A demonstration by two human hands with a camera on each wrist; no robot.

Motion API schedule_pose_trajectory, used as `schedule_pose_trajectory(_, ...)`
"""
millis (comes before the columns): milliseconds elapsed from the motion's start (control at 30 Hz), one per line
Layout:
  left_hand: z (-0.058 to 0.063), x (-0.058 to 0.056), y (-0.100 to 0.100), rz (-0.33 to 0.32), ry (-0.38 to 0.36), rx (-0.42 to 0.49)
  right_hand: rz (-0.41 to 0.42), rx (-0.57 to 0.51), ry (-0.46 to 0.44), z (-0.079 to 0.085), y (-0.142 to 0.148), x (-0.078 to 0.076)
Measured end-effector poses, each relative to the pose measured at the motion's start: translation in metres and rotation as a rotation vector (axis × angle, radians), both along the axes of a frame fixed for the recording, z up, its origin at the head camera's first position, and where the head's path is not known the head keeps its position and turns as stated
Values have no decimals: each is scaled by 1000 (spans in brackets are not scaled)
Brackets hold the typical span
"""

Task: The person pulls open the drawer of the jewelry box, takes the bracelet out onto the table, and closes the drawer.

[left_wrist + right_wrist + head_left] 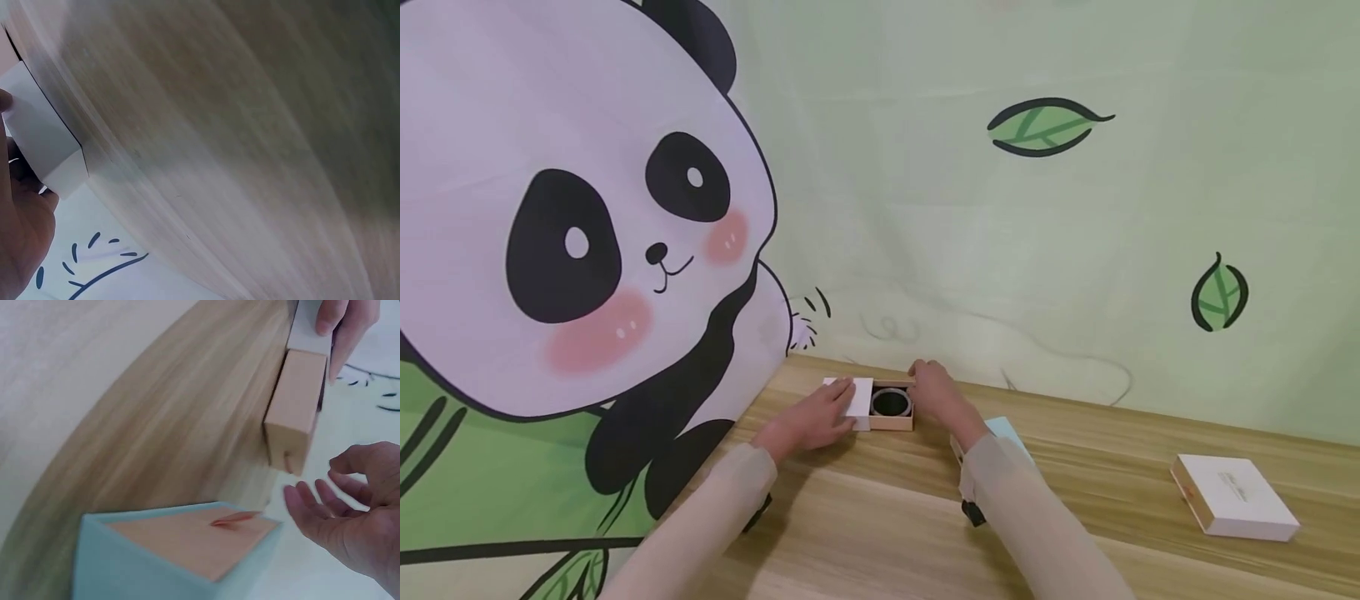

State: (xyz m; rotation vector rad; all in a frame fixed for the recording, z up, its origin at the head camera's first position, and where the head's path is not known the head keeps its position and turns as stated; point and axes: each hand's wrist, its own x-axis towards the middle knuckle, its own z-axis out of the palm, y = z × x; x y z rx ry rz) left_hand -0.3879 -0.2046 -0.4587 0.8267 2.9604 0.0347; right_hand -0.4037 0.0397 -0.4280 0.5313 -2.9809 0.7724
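The left hand (816, 421) grips the white sleeve (860, 407) of a small box, thumb on the near side and fingers reaching over to the far side, probably so that the sleeve sits steady on the table (850, 508). Out of the sleeve's right end, between the two hands, stands a peach drawer (892, 424), far enough out to bare a round black thing (892, 403) with a grey rim, which seems to lie in a fitted hollow. The right hand (356, 512) holds nothing; its fingers are loosely bent, just beside the drawer's end but apart from its ribbon tab (288, 461), which looks meant for pulling. A light-blue box (140, 572) stands by the right wrist, partly hidden by the forearm in the head view. A second white box (1243, 500) lies well to the right of both hands, perhaps set aside to leave working room.
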Motion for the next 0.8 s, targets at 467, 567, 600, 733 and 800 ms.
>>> schedule_pose_trajectory(467,-5,3,-7,-61,49,3,197,220,7,8,-37,2)
schedule_pose_trajectory(567,-11,2,-12,-107,84,18,178,231,-14,3,-39,-1)
schedule_pose_trajectory(600,-12,2,-13,-121,93,29,172,232,-19,2,-40,-2)
schedule_pose_trajectory(733,-13,0,-15,-150,106,41,140,225,-39,1,-43,-5)
schedule_pose_trajectory(800,-11,0,-14,-149,99,41,127,231,-53,3,-45,-6)
